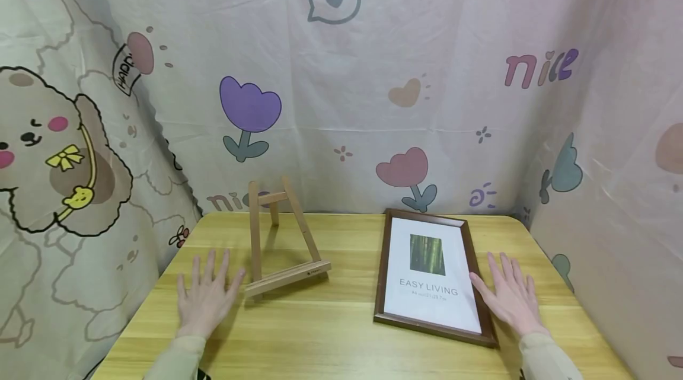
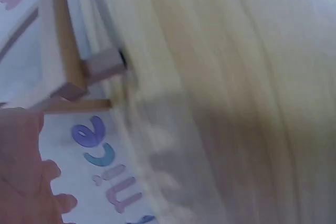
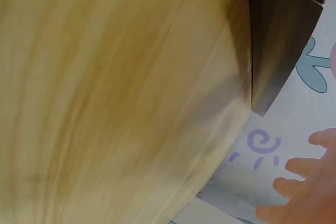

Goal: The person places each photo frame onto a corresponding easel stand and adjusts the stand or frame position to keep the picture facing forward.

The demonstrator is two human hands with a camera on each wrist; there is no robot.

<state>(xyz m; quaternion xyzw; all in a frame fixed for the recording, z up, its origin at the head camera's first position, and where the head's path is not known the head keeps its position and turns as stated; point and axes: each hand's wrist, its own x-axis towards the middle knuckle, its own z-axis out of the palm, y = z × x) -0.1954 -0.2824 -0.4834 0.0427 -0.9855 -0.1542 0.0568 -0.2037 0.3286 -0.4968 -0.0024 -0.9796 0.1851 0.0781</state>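
A small wooden easel point(image 1: 288, 278) stands on the left half of the table, its ledge facing front. Just left of it, my left hand point(image 1: 205, 303) is held palm down with fingers spread. In the left wrist view that hand point(image 2: 21, 166) appears at the lower left, below the easel point(image 2: 58, 40). A picture frame point(image 1: 380, 273) with a dark brown border and an "EASY LIVING" insert lies flat on the right. My right hand point(image 1: 514, 297), fingers straight, is at its right edge, the thumb overlapping the border. The right wrist view shows that hand point(image 3: 310, 187) beyond the frame's corner point(image 3: 278, 40).
The light wood-grain table point(image 1: 331, 344) has rounded back corners. A printed cloth point(image 1: 341, 72) with tulips and lettering hangs behind it. More cloth with a cartoon animal point(image 1: 91, 178) closes off the left, and another panel point(image 1: 629, 220) the right.
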